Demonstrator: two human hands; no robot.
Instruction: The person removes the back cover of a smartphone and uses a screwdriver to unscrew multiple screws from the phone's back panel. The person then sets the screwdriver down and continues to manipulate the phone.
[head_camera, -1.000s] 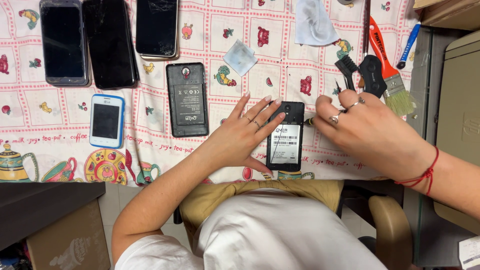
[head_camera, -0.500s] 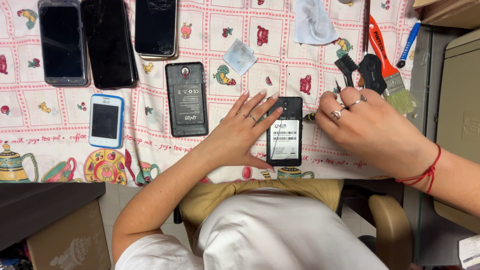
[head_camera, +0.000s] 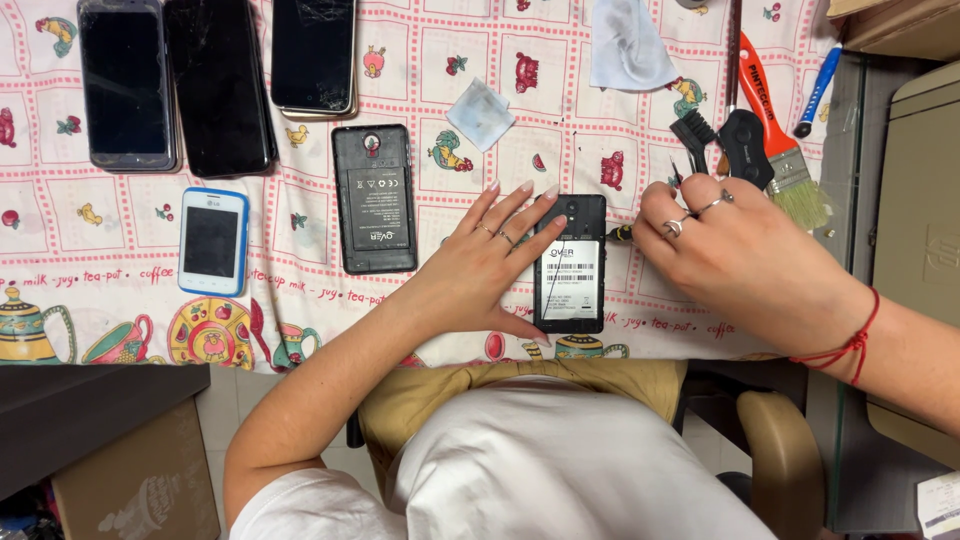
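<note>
Two hands, hardly moved across the last second. Left hand still flat on the patterned tablecloth, fingers spread, their tips resting along the upper left edge of the opened black phone, thumb hooked under its lower left corner. Same hold as before, with the phone in the same spot, lying back-side up between the two hands.

Right hand just beside the phone's right edge, nudged slightly up and away from the body since then. Knuckles up, ringed fingers curled together; cannot tell what they pinch, as the palm side is hidden. Small tool tip peeking out between those fingers and the phone's upper right edge, close to it as earlier.

Beyond the right fingertips, a black brush and an orange-handled paintbrush. Left of the left fingertips, a second backless black phone, untouched.
</note>
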